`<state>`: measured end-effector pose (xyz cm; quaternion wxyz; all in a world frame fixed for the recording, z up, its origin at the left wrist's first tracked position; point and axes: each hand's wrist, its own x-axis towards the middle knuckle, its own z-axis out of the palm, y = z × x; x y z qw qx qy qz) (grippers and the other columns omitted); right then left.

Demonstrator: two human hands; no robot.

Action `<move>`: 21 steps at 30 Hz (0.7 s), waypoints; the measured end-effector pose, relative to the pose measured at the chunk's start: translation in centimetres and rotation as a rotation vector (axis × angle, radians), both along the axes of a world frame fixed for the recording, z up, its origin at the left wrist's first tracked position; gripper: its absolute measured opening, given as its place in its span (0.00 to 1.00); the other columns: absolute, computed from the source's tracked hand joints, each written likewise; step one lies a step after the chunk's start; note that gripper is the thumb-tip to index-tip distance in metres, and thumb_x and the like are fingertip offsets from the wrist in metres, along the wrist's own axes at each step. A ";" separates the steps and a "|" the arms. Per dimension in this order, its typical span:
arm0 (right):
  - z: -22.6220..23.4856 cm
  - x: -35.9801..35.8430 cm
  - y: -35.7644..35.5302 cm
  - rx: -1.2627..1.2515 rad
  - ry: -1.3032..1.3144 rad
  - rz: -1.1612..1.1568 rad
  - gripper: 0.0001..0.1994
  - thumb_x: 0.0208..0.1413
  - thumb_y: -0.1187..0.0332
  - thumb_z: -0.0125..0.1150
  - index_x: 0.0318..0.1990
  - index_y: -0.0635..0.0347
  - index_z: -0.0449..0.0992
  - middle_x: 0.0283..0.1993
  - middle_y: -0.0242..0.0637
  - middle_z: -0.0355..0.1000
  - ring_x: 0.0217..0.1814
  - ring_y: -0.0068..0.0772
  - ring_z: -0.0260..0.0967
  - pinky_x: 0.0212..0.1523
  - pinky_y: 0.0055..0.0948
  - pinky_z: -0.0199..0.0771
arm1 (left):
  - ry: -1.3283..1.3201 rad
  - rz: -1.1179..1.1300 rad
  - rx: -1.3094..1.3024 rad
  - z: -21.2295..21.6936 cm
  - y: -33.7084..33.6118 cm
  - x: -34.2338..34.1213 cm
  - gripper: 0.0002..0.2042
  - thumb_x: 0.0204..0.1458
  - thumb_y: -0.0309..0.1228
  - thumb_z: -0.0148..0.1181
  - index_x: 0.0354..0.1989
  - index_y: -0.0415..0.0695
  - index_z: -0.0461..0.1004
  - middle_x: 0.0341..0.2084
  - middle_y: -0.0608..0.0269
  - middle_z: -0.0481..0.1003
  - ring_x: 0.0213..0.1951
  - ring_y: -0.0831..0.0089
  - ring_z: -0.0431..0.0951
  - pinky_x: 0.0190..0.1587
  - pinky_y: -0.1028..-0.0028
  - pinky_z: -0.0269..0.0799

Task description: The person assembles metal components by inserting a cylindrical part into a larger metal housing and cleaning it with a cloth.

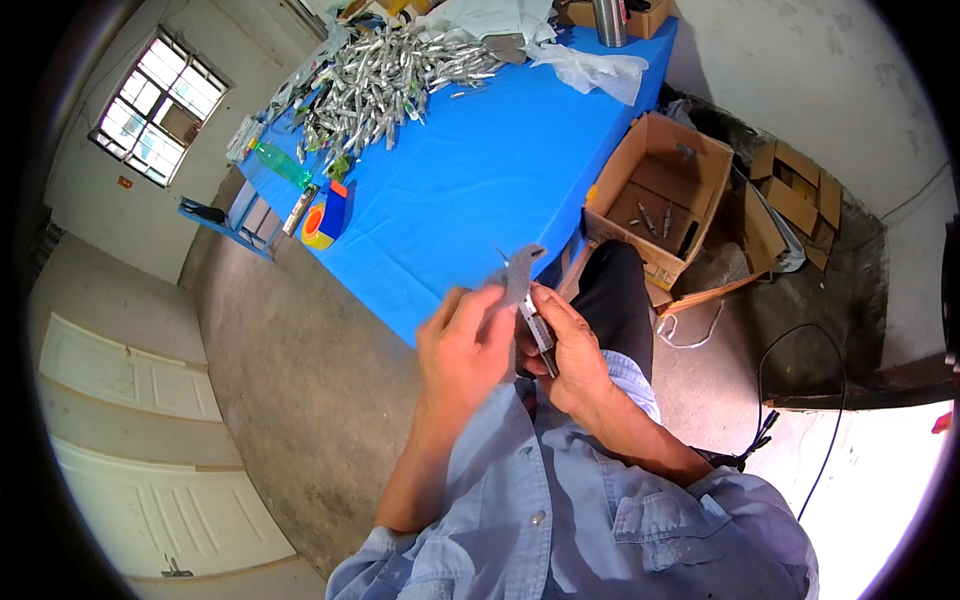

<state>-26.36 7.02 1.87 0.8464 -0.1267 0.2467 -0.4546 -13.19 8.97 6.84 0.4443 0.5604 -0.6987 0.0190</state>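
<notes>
Over my lap, both hands are held close together. My right hand (575, 350) is closed round a slim silver-and-black metal piece (537, 322), thumb along its upper part; its exact kind is unclear. A greyish see-through plastic film (519, 272) stands up from the top of that piece. My left hand (462, 338), slightly blurred, is bent with its fingertips pinched at the film's edge. On the blue-covered table (450, 170) beyond lies a big heap of slim silver pieces (375, 85), many seemingly in clear wrapping.
At the table's left edge are a tape dispenser (325, 218) and a green plastic bottle (280, 163). An open cardboard box (655, 180) with a few silver pieces stands right of my knee. A steel flask (609, 22) stands at the back; a black cable (838, 370) hangs at right.
</notes>
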 end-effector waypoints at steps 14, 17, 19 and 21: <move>-0.5 0.0 0.4 0.029 -0.042 -0.020 0.14 0.72 0.58 0.51 0.53 0.53 0.80 0.32 0.20 0.70 0.27 0.14 0.62 0.23 0.20 0.57 | -0.139 -0.064 0.075 -0.7 1.6 -1.7 0.08 0.50 0.19 0.66 0.39 0.39 0.78 0.29 0.53 0.79 0.25 0.60 0.80 0.26 0.66 0.74; -0.4 0.7 1.1 0.026 0.079 -0.022 0.14 0.73 0.58 0.51 0.53 0.52 0.80 0.32 0.19 0.71 0.27 0.14 0.61 0.24 0.20 0.57 | -0.134 0.028 -0.021 -1.0 0.1 -0.7 0.08 0.51 0.19 0.66 0.39 0.38 0.79 0.30 0.53 0.79 0.27 0.57 0.81 0.27 0.64 0.75; 0.0 0.7 1.1 0.012 0.093 -0.009 0.14 0.72 0.57 0.52 0.54 0.50 0.80 0.32 0.19 0.72 0.28 0.14 0.63 0.24 0.20 0.57 | -0.085 0.044 0.020 -0.4 -0.4 -0.3 0.08 0.52 0.21 0.67 0.39 0.39 0.79 0.30 0.52 0.79 0.28 0.55 0.81 0.29 0.64 0.75; -0.2 0.6 0.7 -0.029 0.062 -0.042 0.14 0.72 0.57 0.53 0.55 0.50 0.80 0.33 0.19 0.72 0.28 0.14 0.63 0.25 0.20 0.57 | -0.070 0.045 0.032 -0.3 -1.0 0.1 0.08 0.52 0.21 0.68 0.40 0.39 0.79 0.30 0.52 0.79 0.29 0.54 0.81 0.29 0.64 0.75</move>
